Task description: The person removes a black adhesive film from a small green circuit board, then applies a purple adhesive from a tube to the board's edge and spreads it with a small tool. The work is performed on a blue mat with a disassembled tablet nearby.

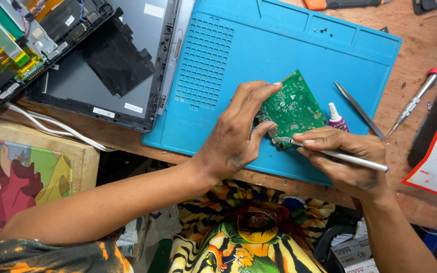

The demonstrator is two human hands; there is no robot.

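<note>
Head view, left hand: the left hand (238,134) pinches a green circuit board (293,107) by its near-left edge, thumb below and fingers over the top, tilting it off the mat.
Head view, right hand: the right hand (347,159) is closed around a thin silver tool (337,155), held like a pen, its tip touching the board's lower edge.
Board position: above the blue work mat (218,60), near its front edge.
Beside it: a small glue bottle (336,120) and dark tweezers (360,110) lie on the mat just right of the board; a red-capped screwdriver (418,98) lies on the wooden bench.
Further left: an opened laptop shell (97,65) lies on the bench.
Progress: the board is already out and being worked along one edge; the shell is still open, nothing refitted.
</note>
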